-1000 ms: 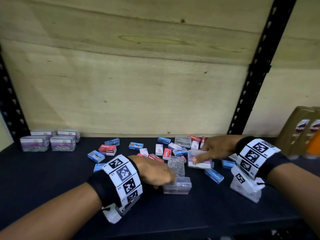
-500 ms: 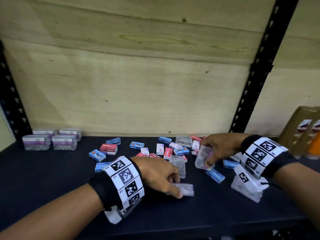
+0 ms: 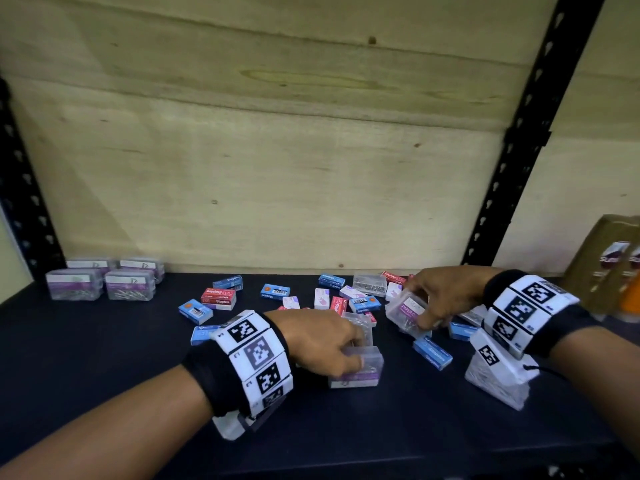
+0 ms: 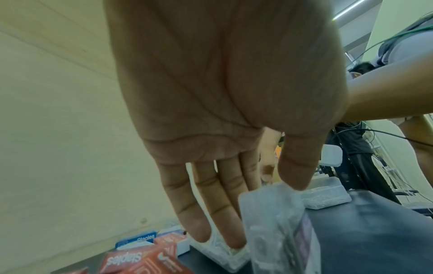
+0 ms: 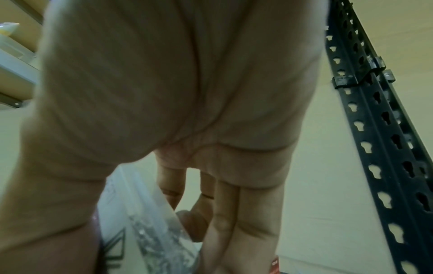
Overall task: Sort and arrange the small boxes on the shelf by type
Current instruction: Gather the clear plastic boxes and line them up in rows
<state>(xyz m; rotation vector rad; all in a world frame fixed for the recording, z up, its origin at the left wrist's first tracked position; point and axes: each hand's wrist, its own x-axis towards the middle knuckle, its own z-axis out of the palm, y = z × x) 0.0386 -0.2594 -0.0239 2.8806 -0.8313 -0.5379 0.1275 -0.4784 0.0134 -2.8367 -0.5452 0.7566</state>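
Observation:
My left hand (image 3: pixel 353 355) grips a clear paper-clip box (image 3: pixel 356 374) with a purple label, low on the dark shelf (image 3: pixel 104 358). In the left wrist view, the thumb and fingers (image 4: pixel 225 213) pinch this box (image 4: pixel 276 226); another clear box (image 4: pixel 220 255) lies behind it. My right hand (image 3: pixel 419 306) holds a second clear paper-clip box (image 3: pixel 405 311) tilted above the shelf, seen again as a clear box (image 5: pixel 145 231) between thumb and fingers (image 5: pixel 234 222). Several blue, red and white staples boxes (image 3: pixel 218 301) lie scattered mid-shelf. Several clear boxes (image 3: pixel 104 282) stand grouped at far left.
A plywood back wall (image 3: pixel 277 168) closes the shelf. A black perforated upright (image 3: pixel 512 150) rises at the right, and another upright (image 3: pixel 24 202) at the left. Brown packages (image 3: pixel 609 268) stand at far right. A blue staples box (image 3: pixel 433 353) lies between my hands.
My left hand has closed on the clear box near the front and turned its purple label forward. The right hand has lifted its clear box off the shelf and tilted it.

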